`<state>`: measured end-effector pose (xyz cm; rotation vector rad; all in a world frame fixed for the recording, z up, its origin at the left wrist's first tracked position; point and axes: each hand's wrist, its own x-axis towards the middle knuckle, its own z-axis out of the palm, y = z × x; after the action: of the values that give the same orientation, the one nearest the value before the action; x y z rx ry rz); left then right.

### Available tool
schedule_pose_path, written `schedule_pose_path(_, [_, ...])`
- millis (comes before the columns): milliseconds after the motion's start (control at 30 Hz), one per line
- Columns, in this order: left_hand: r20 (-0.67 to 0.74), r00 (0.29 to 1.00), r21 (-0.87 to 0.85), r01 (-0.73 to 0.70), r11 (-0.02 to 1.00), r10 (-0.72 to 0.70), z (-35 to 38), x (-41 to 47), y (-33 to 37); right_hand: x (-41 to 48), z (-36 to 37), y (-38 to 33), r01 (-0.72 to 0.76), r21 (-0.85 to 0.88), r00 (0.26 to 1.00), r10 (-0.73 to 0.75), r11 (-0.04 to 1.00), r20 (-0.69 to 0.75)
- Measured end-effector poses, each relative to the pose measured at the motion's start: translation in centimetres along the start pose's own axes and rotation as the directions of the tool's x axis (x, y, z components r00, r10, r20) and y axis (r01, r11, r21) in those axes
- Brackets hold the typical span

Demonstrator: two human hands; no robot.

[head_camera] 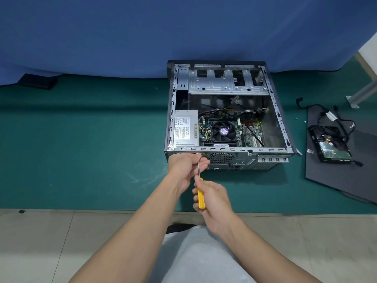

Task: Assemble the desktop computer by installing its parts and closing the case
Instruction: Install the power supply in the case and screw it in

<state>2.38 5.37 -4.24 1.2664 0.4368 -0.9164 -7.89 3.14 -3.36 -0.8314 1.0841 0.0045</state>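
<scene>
Screwdriver (201, 194): yellow handle, bare steel shaft. Case (230, 149): dark grey shell, silver frame. PSU (186, 128): silver, white label. Fan (223, 131): black, purple hub sticker. Motherboard (252, 135): green. Mat (81, 139): teal. Backdrop cloth (142, 27) at 12 o'clock: blue. Floor (61, 242) at 6 o'clock: pale beige tiles. Side panel (336, 176) at 3 o'clock of the case: black. Hard drive (329, 145) on it: black, green board.

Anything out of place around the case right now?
Yes: the hard drive and cables lie outside the case, on the black panel to its right; small loose bits, perhaps screws, sit on the mat.
</scene>
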Motion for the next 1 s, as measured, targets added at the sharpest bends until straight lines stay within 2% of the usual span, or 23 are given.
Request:
schedule_pose_path(67, [-0.002,1.000,-0.002,-0.002,1.000,0.002,-0.1,-0.1,-0.1,0.2,-0.1,-0.2,-0.044,0.043,0.999,0.043,0.998,0.020])
schedule_pose_path(167, [0.083,0.996,0.011,0.042,0.999,-0.043,-0.5,-0.1,0.4,0.3,-0.2,-0.9,-0.251,0.302,0.959,0.193,0.920,0.210])
schedule_pose_path(233, [0.111,0.992,0.027,0.057,0.998,-0.060,-0.7,-0.1,0.7,0.3,-0.4,-0.9,-0.277,0.352,0.951,0.203,0.894,0.232])
schedule_pose_path(300, [0.070,0.997,0.046,0.038,0.998,-0.041,-0.6,0.0,0.7,0.2,-0.5,-0.5,-0.176,0.276,0.981,0.143,0.945,0.133])
schedule_pose_path(367, [0.009,1.000,0.059,0.010,0.998,-0.010,-0.2,0.0,0.4,0.1,-0.5,-0.1,-0.020,0.059,1.000,0.019,0.998,0.021])
schedule_pose_path(433, [-0.032,0.999,0.052,-0.012,0.999,0.014,0.0,0.1,0.0,0.1,-0.3,0.2,0.044,-0.095,0.998,-0.047,0.995,-0.033])
schedule_pose_path(500, [-0.031,0.999,0.036,-0.006,0.999,0.007,0.0,0.0,-0.1,0.1,-0.2,-0.2,-0.041,0.005,0.999,0.041,0.999,0.015])
schedule_pose_path(600, [0.061,0.997,0.037,0.045,0.998,-0.047,-0.2,-0.2,0.4,0.0,-0.2,-0.9,-0.229,0.248,0.964,0.185,0.941,0.189])
schedule_pose_path(667, [0.065,0.996,0.050,0.050,0.998,-0.053,-0.2,-0.2,0.7,-0.1,-0.4,-0.8,-0.185,0.246,0.974,0.146,0.951,0.172])
schedule_pose_path(767, [-0.004,1.000,0.066,0.015,0.998,-0.015,0.2,-0.2,0.4,-0.1,-0.4,-0.2,0.021,0.014,0.999,-0.021,1.000,0.038])
schedule_pose_path(833, [-0.037,0.999,0.072,0.003,0.997,0.000,0.3,-0.3,0.2,0.0,-0.2,0.1,0.076,-0.072,0.997,-0.074,0.995,0.017])
schedule_pose_path(900, [-0.020,1.000,0.075,0.011,0.997,-0.009,0.2,-0.3,0.3,0.1,-0.3,-0.1,0.012,0.004,0.996,-0.013,1.000,0.084])
schedule_pose_path(1000, [0.035,0.998,0.080,0.040,0.996,-0.043,-0.2,-0.3,0.7,0.0,-0.6,-0.8,-0.197,0.203,0.962,0.149,0.959,0.227])
